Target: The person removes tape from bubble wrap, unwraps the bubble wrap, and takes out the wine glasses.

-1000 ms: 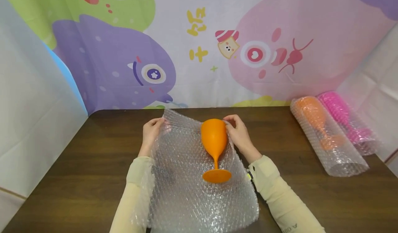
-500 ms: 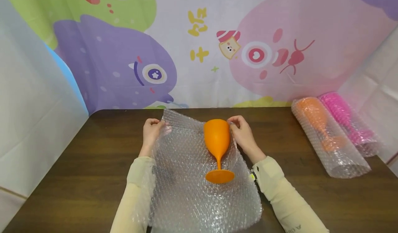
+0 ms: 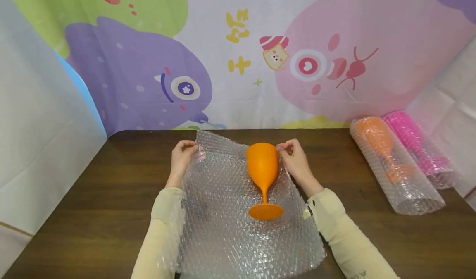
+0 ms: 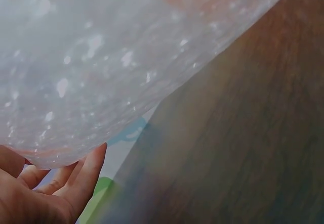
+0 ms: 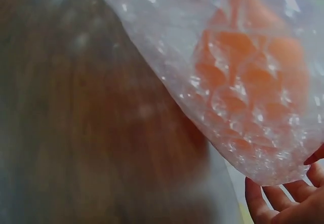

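An orange goblet (image 3: 262, 163) lies on a sheet of clear bubble wrap (image 3: 223, 229), its bowl toward the far edge and its round foot toward me. My left hand (image 3: 182, 158) pinches the far left corner of the sheet between thumb and fingers. At the far right corner, just beside the goblet's rim, my right hand (image 3: 295, 161) pinches the wrap. In the left wrist view, the fingers (image 4: 91, 176) show under the edge of the sheet. The right wrist view has the goblet (image 5: 248, 77) showing orange through the bubbles, above the right hand's fingers (image 5: 260, 204).
Two wrapped goblets lie side by side at the back right of the dark wooden table (image 3: 111, 204): an orange one (image 3: 394, 167) and a pink one (image 3: 418, 142), each rolled in bubble wrap. A cartoon-printed cloth (image 3: 238, 105) hangs along the far edge.
My right hand has moved a little to the right, drawing its corner of the wrap along. The goblet has shifted slightly right with it. My left hand stays nearly still.
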The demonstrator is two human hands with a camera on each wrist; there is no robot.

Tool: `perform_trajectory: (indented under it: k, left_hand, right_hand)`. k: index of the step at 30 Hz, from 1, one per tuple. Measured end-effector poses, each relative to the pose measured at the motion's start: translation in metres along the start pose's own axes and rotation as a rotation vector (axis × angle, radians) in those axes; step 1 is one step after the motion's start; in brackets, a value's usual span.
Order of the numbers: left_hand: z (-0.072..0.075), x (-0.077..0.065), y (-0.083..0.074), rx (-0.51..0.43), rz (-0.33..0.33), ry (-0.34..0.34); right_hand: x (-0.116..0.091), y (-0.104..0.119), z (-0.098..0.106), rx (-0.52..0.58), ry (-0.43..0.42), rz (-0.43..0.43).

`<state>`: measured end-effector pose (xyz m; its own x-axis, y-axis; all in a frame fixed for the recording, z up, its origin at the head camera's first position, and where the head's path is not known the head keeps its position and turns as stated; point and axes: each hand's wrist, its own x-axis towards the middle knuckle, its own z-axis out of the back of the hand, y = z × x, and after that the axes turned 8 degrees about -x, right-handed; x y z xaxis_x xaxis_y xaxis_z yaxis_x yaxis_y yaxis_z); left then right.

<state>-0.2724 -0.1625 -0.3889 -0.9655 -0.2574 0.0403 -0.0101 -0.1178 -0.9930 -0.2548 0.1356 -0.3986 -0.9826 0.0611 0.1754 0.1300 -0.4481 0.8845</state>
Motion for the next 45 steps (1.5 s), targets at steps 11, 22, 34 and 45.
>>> perform_trajectory:
  k: [11, 22, 34, 45]
  left_hand:
    - [0.001, -0.001, 0.002, 0.005, 0.029, 0.025]
    - [0.002, -0.002, 0.002, -0.023, 0.081, 0.051]
    - [0.006, -0.001, 0.003, 0.012, 0.117, 0.076]
    - [0.005, 0.001, 0.002, 0.054, 0.158, 0.086]
  right_hand:
    - [0.0, -0.009, 0.009, -0.158, 0.001, -0.004]
    - [-0.003, -0.009, 0.013, -0.175, 0.014, -0.048]
    - [-0.003, -0.01, 0.013, -0.141, 0.021, -0.099]
    - [-0.001, -0.013, 0.018, -0.159, 0.055, -0.156]
